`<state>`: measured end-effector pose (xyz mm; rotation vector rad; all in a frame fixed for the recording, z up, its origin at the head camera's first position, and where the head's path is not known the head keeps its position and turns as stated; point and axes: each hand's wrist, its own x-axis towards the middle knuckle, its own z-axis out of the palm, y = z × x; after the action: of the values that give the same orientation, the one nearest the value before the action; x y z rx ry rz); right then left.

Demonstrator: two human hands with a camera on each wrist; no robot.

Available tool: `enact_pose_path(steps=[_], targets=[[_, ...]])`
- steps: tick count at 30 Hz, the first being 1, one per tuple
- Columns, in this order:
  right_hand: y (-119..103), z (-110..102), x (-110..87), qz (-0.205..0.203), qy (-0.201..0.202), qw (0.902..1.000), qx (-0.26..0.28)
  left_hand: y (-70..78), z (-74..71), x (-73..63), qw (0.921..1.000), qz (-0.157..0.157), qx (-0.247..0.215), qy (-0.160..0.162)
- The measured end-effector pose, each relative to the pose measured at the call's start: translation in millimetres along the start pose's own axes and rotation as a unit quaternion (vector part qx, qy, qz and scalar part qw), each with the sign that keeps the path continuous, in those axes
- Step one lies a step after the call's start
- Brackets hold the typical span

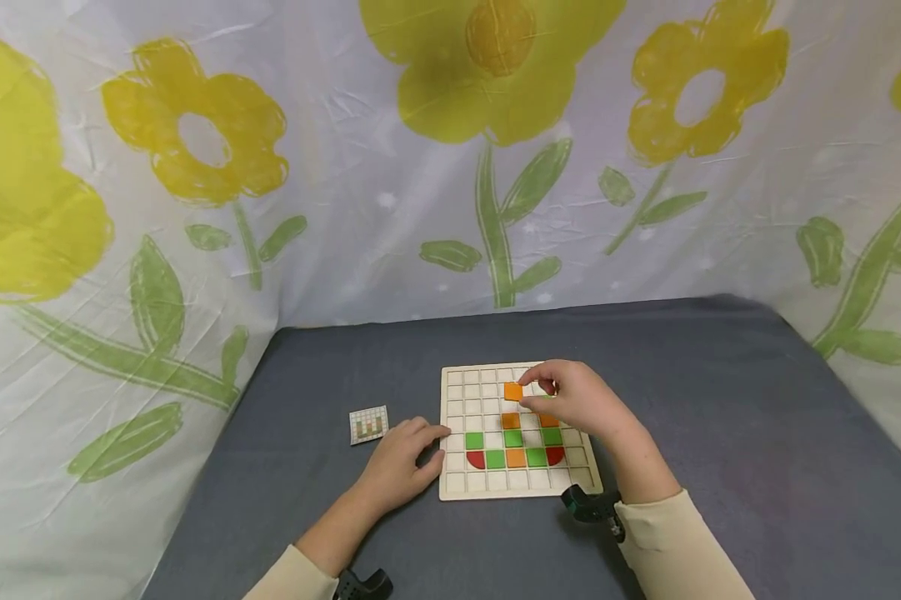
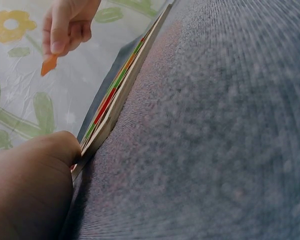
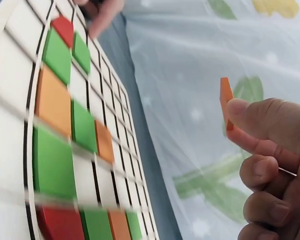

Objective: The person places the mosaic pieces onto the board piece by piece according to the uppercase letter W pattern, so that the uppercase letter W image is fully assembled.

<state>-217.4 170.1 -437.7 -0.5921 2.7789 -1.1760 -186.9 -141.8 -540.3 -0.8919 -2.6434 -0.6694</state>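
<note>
A square orange tile (image 1: 513,392) is pinched between thumb and fingertips of my right hand (image 1: 573,396). It is raised over the far part of a pale wooden grid board (image 1: 474,482), and the right wrist view shows the tile (image 3: 226,102) edge-on. Green, orange and red tiles sit in the grid's cells; the red ones, such as this red tile (image 1: 476,459), have a rounded corner. At the board's left edge, my left hand (image 1: 401,462) rests with relaxed fingers, the index fingertip touching the rim. My right hand partly covers the board's far right cells.
Left of the board lies a small card (image 1: 368,425) printed with a grid pattern. A dark grey cloth (image 1: 690,375) covers the table. Behind it hangs a white curtain (image 1: 345,208) with yellow flowers. Each wrist wears a black strapped device (image 1: 591,505).
</note>
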Motion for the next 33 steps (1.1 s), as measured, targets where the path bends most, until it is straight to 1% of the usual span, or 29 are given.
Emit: enact_pose_path(steps=[3, 8, 11, 15, 18, 22, 25, 29, 33], targets=[[-7.2, 10.0, 7.6, -0.007, -0.013, 0.9998, -0.016, -0.4, 0.1, -0.1, 1.0, 0.001, 0.0, 0.0], [-14.0, 28.0, 21.1, -0.005, -0.041, 0.998, -0.047, 0.2, -0.2, 0.0, 1.0, -0.003, 0.001, -0.004], [-15.4, 39.9, 27.5, 0.003, -0.058, 0.9949, -0.083, 0.5, -1.8, 0.7, 1.0, -0.003, 0.0, -0.008], [-19.8, 55.9, 32.5, 0.008, -0.069, 0.9884, -0.135, -1.0, -1.7, 0.2, 1.0, 0.001, 0.0, -0.006], [-20.5, 65.4, 33.5, 0.008, -0.068, 0.9851, -0.158, -1.2, -0.7, -0.6, 1.0, 0.001, -0.005, -0.003], [-18.3, 73.9, 31.4, 0.017, -0.06, 0.9834, -0.17, 0.6, 0.1, -0.9, 1.0, -0.002, -0.008, -0.005], [-18.5, 77.4, 28.8, 0.017, -0.055, 0.983, -0.174, 1.3, 0.2, -1.1, 1.0, -0.003, -0.004, -0.005], [-19.8, 79.4, 27.0, 0.007, -0.047, 0.9821, -0.182, 1.3, -0.2, -1.2, 1.0, -0.003, 0.002, -0.002], [-21.4, 80.0, 27.3, 0.013, -0.045, 0.9822, -0.182, 1.0, -1.4, -0.5, 1.0, -0.001, 0.004, 0.001]])
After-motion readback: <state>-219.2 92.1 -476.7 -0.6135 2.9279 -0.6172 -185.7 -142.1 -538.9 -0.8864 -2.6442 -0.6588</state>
